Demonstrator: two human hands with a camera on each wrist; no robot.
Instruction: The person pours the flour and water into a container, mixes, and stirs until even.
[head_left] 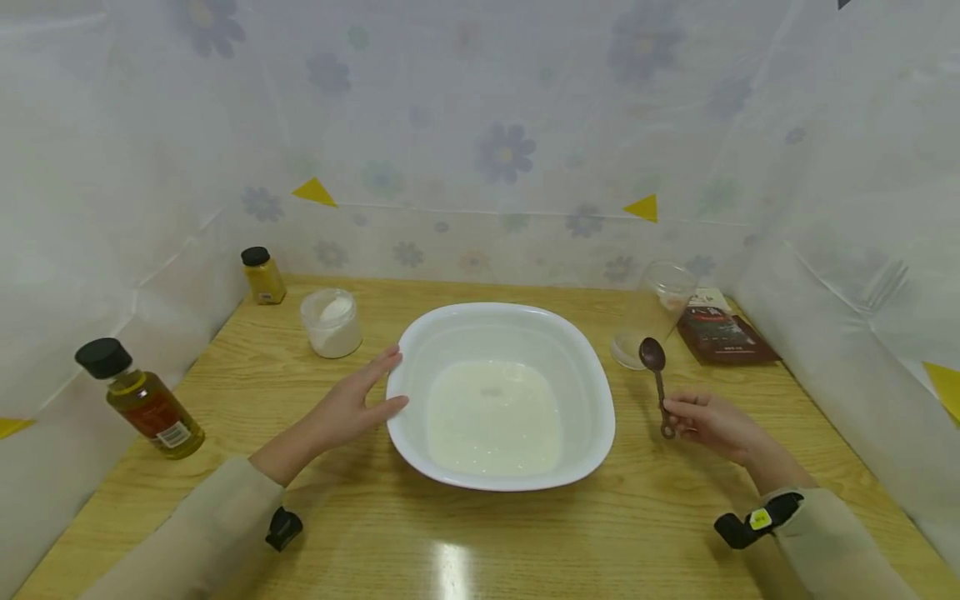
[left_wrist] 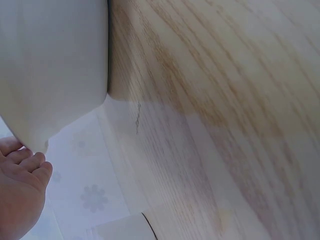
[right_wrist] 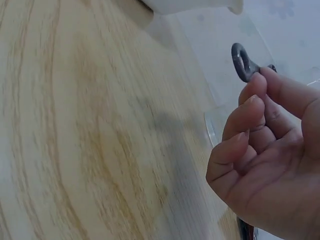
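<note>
A white basin (head_left: 596,400) stands in the middle of the table, with a milky pale liquid (head_left: 491,425) in its bottom. My left hand (head_left: 341,412) rests against the basin's left rim, its thumb and fingertips spread along the edge. In the left wrist view, the fingers (left_wrist: 32,167) touch the rim from outside. To the right of the basin, my right hand (head_left: 712,425) pinches a dark brown spoon (head_left: 652,357) near the ringed end of its handle. The spoon's bowl points away from me. Its handle end (right_wrist: 240,62) shows beyond the fingertips in the right wrist view.
Behind the spoon are a clear empty-looking container (head_left: 637,321) and a brown packet (head_left: 727,337). At left stand an oil bottle (head_left: 153,408), a jar of white powder (head_left: 332,333) and a yellow jar with a black lid (head_left: 264,279). Flowered sheeting (head_left: 450,125) encloses the table.
</note>
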